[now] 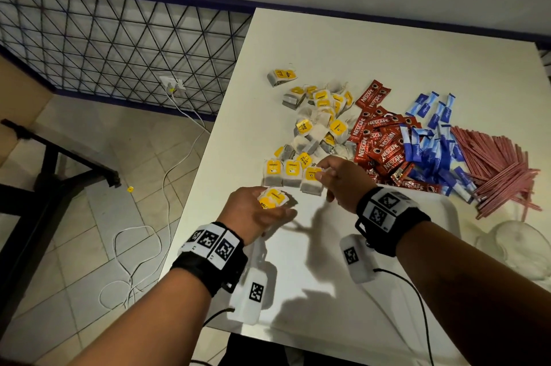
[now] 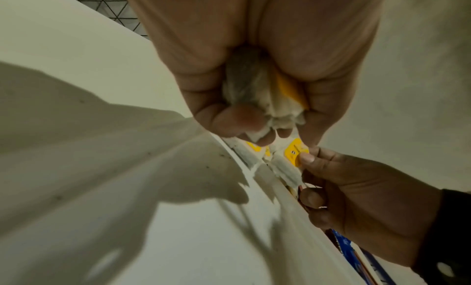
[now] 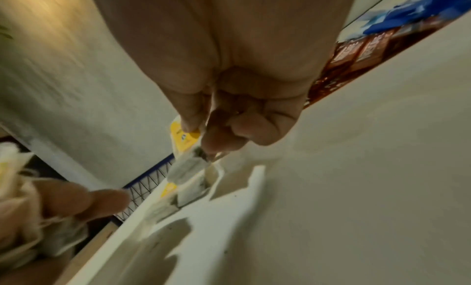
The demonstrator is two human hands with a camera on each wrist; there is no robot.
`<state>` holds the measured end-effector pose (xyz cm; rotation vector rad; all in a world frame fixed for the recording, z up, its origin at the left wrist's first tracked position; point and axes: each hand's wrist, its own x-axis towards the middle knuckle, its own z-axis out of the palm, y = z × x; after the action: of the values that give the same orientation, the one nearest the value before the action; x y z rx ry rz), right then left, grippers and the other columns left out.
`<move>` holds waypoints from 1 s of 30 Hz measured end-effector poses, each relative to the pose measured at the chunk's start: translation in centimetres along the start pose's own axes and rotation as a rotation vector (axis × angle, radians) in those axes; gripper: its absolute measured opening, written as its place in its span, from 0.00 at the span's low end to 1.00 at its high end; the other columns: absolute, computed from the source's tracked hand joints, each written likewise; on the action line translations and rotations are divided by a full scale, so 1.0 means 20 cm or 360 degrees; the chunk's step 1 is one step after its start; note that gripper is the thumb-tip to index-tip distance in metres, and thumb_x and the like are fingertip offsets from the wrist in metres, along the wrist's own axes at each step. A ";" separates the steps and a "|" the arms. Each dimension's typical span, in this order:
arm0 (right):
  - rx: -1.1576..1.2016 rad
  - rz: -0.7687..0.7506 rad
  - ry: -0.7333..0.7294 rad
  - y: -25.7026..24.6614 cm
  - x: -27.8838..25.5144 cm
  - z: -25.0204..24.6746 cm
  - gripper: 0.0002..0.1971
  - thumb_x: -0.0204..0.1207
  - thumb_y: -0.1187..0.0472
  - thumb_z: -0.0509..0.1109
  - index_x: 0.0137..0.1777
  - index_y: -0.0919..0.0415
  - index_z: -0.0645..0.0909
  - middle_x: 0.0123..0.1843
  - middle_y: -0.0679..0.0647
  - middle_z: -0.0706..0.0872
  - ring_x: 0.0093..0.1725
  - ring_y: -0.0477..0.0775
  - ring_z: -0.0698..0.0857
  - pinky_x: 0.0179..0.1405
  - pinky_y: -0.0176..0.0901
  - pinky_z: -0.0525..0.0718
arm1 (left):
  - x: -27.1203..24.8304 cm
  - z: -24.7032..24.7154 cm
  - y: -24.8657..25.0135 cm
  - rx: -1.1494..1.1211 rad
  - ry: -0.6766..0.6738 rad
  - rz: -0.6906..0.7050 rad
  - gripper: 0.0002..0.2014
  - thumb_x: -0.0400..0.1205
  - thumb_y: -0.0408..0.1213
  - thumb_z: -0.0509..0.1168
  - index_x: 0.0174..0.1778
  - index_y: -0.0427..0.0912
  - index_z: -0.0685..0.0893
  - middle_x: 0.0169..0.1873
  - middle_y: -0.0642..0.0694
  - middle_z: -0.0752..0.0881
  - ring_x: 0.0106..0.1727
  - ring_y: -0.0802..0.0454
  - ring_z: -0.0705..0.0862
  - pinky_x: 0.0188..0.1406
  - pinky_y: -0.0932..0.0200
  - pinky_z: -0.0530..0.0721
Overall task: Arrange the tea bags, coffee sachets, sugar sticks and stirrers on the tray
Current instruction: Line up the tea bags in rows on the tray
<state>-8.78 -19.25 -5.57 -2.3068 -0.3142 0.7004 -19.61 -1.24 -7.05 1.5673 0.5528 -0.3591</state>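
Near the frame centre, the left hand (image 1: 256,212) holds a bunch of tea bags (image 1: 272,198), white paper with yellow tags. The right hand (image 1: 338,176) pinches the yellow tag of one tea bag (image 1: 311,179), last in a row at the tray (image 1: 372,300) far edge.

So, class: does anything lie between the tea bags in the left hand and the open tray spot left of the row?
Nothing visible does. The left hand holds its tea bags just above bare tray, beside the row of tea bags.
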 end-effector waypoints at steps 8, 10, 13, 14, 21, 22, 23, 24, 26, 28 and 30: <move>-0.0162 0.0126 0.0170 0.02 0.10 0.06 0.11 0.81 0.56 0.66 0.60 0.59 0.81 0.42 0.53 0.86 0.46 0.56 0.85 0.44 0.39 0.75 | 0.02 -0.04 0.10 0.0222 0.0122 0.0055 0.06 0.75 0.27 0.74 0.45 0.35 0.86 0.16 0.60 0.81 0.19 0.68 0.79 0.18 0.76 0.73; -0.0238 0.0108 0.0211 0.01 0.11 0.07 0.10 0.81 0.56 0.66 0.59 0.59 0.81 0.47 0.56 0.87 0.50 0.56 0.84 0.45 0.38 0.74 | 0.02 -0.03 0.12 0.0260 0.0086 0.0077 0.06 0.75 0.28 0.75 0.45 0.36 0.86 0.19 0.60 0.81 0.22 0.67 0.79 0.20 0.77 0.73; -0.0288 0.0100 0.0272 0.01 0.11 0.09 0.10 0.80 0.56 0.68 0.57 0.60 0.83 0.46 0.57 0.87 0.53 0.59 0.84 0.48 0.41 0.77 | 0.02 -0.02 0.13 0.0383 0.0060 0.0150 0.09 0.70 0.31 0.78 0.45 0.41 0.90 0.28 0.58 0.88 0.30 0.67 0.85 0.33 0.71 0.84; -0.0304 0.0105 0.0290 0.01 0.11 0.09 0.10 0.80 0.56 0.68 0.56 0.60 0.83 0.47 0.57 0.87 0.53 0.59 0.84 0.49 0.41 0.77 | 0.04 -0.01 0.12 0.0435 0.0057 0.0180 0.10 0.67 0.35 0.78 0.44 0.48 0.91 0.34 0.55 0.91 0.38 0.62 0.89 0.43 0.62 0.88; -0.0317 0.0130 0.0322 0.02 0.12 0.09 0.09 0.79 0.56 0.69 0.55 0.58 0.82 0.50 0.55 0.88 0.53 0.57 0.84 0.51 0.43 0.77 | 0.13 0.08 0.20 0.1316 -0.0013 0.0350 0.22 0.72 0.49 0.70 0.61 0.46 0.85 0.58 0.44 0.88 0.61 0.45 0.83 0.59 0.58 0.81; -0.0306 0.0138 0.0327 0.02 0.12 0.09 0.09 0.78 0.55 0.69 0.54 0.57 0.82 0.49 0.55 0.88 0.53 0.58 0.85 0.50 0.43 0.78 | 0.14 0.09 0.20 0.1368 -0.0012 0.0345 0.21 0.72 0.48 0.70 0.60 0.45 0.85 0.57 0.44 0.88 0.59 0.44 0.84 0.56 0.58 0.82; -0.0296 0.0147 0.0336 0.03 0.12 0.10 0.08 0.78 0.55 0.69 0.54 0.57 0.82 0.48 0.55 0.88 0.52 0.58 0.85 0.49 0.42 0.78 | 0.15 0.09 0.20 0.1417 -0.0018 0.0332 0.19 0.73 0.47 0.71 0.58 0.47 0.85 0.54 0.45 0.88 0.57 0.45 0.84 0.52 0.59 0.82; -0.0289 0.0154 0.0349 0.03 0.12 0.10 0.08 0.78 0.54 0.69 0.53 0.56 0.82 0.48 0.55 0.88 0.51 0.58 0.85 0.47 0.41 0.77 | 0.16 0.10 0.19 0.1451 -0.0033 0.0326 0.17 0.73 0.47 0.71 0.56 0.48 0.86 0.51 0.47 0.89 0.54 0.46 0.85 0.49 0.61 0.81; -0.0279 0.0163 0.0366 0.03 0.12 0.10 0.08 0.78 0.53 0.69 0.52 0.55 0.82 0.46 0.54 0.88 0.51 0.57 0.85 0.45 0.39 0.74 | 0.16 0.10 0.18 0.1495 -0.0067 0.0316 0.15 0.73 0.47 0.71 0.54 0.49 0.85 0.48 0.49 0.89 0.51 0.48 0.85 0.45 0.63 0.79; -0.0271 0.0151 0.0367 0.03 0.12 0.11 0.07 0.78 0.53 0.70 0.51 0.54 0.82 0.45 0.52 0.88 0.50 0.56 0.85 0.45 0.39 0.75 | 0.16 0.10 0.18 0.1490 -0.0066 0.0329 0.13 0.73 0.47 0.71 0.51 0.49 0.85 0.46 0.50 0.89 0.48 0.49 0.84 0.42 0.63 0.77; -0.0277 0.0131 0.0373 0.03 0.12 0.11 0.08 0.77 0.53 0.70 0.51 0.54 0.82 0.46 0.53 0.89 0.50 0.55 0.86 0.46 0.39 0.76 | 0.16 0.10 0.18 0.1495 -0.0067 0.0323 0.12 0.73 0.46 0.71 0.49 0.48 0.85 0.44 0.50 0.88 0.44 0.50 0.81 0.40 0.64 0.74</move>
<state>-8.03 -17.51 -8.33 -2.5499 -0.1779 0.4497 -14.83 -2.87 -5.88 2.4854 0.1699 -0.5348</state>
